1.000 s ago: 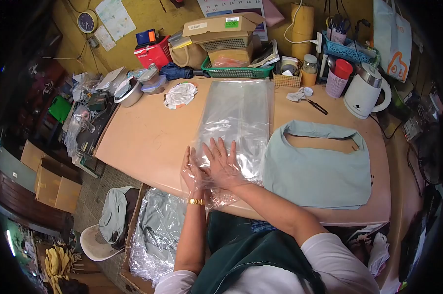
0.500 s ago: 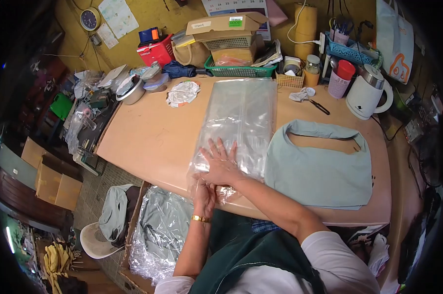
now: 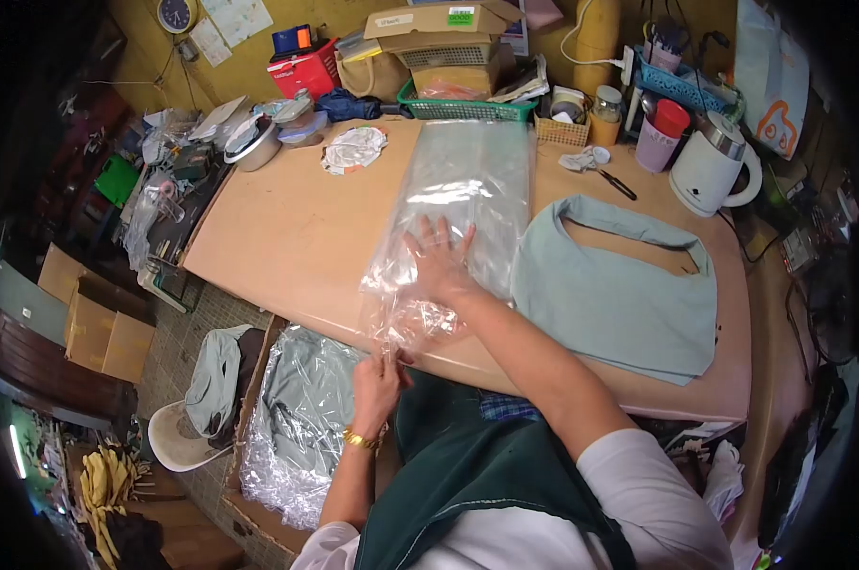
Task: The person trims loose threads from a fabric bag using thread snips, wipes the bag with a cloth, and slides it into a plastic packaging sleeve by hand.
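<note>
A stack of clear plastic bags (image 3: 472,171) lies lengthwise on the table. My right hand (image 3: 439,261) rests flat on the stack with its fingers spread. At the table's front edge my left hand (image 3: 380,382) is closed on the crumpled end of a clear plastic bag (image 3: 391,323), which stretches from the stack toward me. To the right of the stack a pale grey-green cloth bag (image 3: 610,309) lies flat, its strap loop toward the back.
An open carton (image 3: 249,456) below the table's front edge holds plastic-wrapped grey-green cloth (image 3: 306,408). A stool (image 3: 178,437) bears more cloth. A white kettle (image 3: 710,166), black thread snips (image 3: 618,184) and a green basket (image 3: 467,109) stand or lie along the table's back.
My left hand has pulled the end of a plastic bag toward me, past the table's front edge. The right hand stays spread on the stack. The camera view has shifted slightly.
</note>
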{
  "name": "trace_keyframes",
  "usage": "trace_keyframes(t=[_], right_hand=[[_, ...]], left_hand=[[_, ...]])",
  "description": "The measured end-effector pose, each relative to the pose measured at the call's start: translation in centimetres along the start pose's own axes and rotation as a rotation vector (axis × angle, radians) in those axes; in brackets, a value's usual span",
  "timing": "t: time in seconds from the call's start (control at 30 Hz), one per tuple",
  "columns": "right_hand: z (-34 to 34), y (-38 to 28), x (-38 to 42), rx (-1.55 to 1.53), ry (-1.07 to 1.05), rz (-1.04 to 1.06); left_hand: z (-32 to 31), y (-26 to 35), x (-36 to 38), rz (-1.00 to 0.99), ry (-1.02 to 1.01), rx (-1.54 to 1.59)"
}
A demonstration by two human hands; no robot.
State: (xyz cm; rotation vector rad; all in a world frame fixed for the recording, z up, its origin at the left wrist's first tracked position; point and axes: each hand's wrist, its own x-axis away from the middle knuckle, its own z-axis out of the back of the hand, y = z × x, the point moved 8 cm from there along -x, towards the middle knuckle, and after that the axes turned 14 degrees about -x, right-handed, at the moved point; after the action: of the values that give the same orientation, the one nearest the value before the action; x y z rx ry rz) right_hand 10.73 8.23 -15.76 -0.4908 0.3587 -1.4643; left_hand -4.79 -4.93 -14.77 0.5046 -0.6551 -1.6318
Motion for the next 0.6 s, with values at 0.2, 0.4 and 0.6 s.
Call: trace_keyframes(t=[0.2, 0.4, 0.6], right_hand=[[1.3, 0.3, -1.5, -0.047, -0.113, -0.084], [-0.5, 0.3, -1.5, -0.011, 0.028, -0.045], [0.1, -11.5, 12.9, -0.771, -0.455, 0.523]], left_hand=[[14.1, -0.1, 10.4, 0.071, 0.233, 0.276], [38.6, -11.6, 34.1, -0.203, 1.303, 0.424], [29.1, 2.7, 25.0, -0.200, 1.393, -1.161]])
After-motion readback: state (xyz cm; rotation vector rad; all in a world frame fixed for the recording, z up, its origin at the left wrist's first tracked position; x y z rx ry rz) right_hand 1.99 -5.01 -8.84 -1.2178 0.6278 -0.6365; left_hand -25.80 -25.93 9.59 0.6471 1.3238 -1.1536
